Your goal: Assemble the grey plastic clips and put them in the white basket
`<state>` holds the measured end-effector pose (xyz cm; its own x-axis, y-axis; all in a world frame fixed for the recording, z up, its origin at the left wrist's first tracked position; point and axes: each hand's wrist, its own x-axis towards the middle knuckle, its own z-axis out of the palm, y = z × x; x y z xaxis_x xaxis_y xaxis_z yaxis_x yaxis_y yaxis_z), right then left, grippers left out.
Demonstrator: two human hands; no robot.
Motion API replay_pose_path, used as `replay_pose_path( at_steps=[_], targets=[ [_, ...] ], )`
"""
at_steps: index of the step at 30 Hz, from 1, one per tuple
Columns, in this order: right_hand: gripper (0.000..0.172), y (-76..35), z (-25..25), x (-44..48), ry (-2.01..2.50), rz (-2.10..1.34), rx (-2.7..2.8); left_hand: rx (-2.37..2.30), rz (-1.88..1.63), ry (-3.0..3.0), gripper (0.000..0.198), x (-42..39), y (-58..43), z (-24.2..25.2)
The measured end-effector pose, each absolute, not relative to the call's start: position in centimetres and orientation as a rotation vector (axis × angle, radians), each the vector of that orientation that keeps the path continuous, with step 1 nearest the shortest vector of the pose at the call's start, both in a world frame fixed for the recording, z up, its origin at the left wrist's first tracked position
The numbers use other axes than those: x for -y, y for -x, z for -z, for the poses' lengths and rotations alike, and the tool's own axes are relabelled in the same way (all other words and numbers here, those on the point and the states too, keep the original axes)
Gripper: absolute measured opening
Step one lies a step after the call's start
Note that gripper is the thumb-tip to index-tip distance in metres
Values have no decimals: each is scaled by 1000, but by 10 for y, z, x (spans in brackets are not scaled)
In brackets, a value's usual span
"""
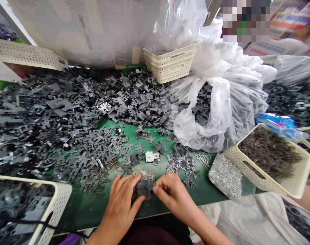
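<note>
Nearest to us, our left hand (120,204) and right hand (176,199) grip a dark grey plastic part (143,190) at the front edge of the green work mat (75,211). Our left fingers curl over one side with the thumb along the near edge, while our right fingertips (160,182) pinch the other end. Neither hand is released.

Just behind the part, a pale metal-faced piece (151,156) lies on the mat, and a scatter of tiny springs (93,178) lies toward its left. Heaped grey plastic parts (68,136) cover the mat's far and left areas, with a clear plastic bag (221,112) of similar parts at its far right. Off its right end sit a bag of silver bits (226,177) and a white perforated basket (257,177) of dark springs.

We see some risks here. If our pinch loosens, the part could drop among near-identical pieces. A brushing wrist could scatter the loose springs, and a careless nudge could tip the bag of silver bits.
</note>
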<state>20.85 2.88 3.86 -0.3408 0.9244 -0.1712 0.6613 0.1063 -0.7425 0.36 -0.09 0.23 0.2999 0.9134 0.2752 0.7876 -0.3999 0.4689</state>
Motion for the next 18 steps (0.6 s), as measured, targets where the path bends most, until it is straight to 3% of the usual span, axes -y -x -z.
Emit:
replay_pose_path(
  at_steps=[8,18],
  targets=[
    [16,-194,-44,-34,1591,-902,2298,-1609,-907,-2330,43,3,-8,12],
    [20,-196,-40,-37,1626,-1110,2164,-1587,-906,-2361,37,3,-6,15]
  ],
)
